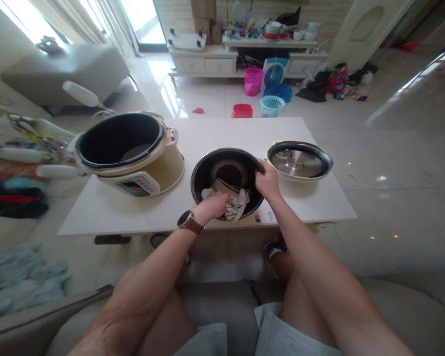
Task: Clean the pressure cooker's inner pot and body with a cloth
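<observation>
A dark inner pot point(202, 170) from a cooker is tipped toward me near the front edge of the table. My right hand point(267, 181) grips its rim on the right side. Inside the pot, my left hand point(214, 204), below a wristwatch, is closed on a pale patterned cloth point(237, 203); its fingertips are partly hidden. To the left stands the cream electric pressure cooker point(170, 165), uncovered, its dark inside showing and its control panel facing me. The round metal-lined lid point(300, 163) lies inner side up at the right.
The white table point(129, 217) bears all of these. A tiny brown piece point(257, 218) lies by its front edge. Beyond it stand a red stool point(242, 111), a light blue basket point(272, 105) and a pink basket point(253, 81). A rack with white-capped ends point(55, 171) is left.
</observation>
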The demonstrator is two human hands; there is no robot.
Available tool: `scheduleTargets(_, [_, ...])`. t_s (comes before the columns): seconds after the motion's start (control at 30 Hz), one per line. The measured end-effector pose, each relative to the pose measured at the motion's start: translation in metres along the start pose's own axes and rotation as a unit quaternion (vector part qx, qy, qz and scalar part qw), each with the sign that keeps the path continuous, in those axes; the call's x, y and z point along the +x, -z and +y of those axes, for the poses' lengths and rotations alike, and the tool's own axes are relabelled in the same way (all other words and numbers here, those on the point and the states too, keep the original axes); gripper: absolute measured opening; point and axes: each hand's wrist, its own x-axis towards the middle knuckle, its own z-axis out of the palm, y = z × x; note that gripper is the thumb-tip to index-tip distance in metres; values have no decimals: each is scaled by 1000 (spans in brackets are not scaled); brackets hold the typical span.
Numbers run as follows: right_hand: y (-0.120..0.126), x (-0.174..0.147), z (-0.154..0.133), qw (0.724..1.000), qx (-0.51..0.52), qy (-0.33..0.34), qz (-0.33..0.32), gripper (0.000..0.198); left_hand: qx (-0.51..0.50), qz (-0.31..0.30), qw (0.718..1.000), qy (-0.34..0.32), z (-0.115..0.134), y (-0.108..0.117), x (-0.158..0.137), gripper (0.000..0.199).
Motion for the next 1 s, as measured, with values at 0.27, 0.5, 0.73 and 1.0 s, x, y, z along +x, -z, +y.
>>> scheduleTargets(0.27, [-11, -4, -20, 999, -1, 38, -14, 57, -183, 269, 942, 83, 1, -6, 3, 53])
scheduleTargets(0.5, [-17, -6, -20, 999, -7, 44, -13, 60, -148, 447, 879, 83, 7, 6, -1, 56])
scheduleTargets(0.73, [-18, -8, -21, 999, -20, 48, -12, 62, 17, 145, 989, -1, 0, -23, 5, 76])
scheduleTargets(1.0, [-11, 2, -6, 1000, -4, 21, -3, 58, -49, 1, 998, -46, -7, -9, 10, 70])
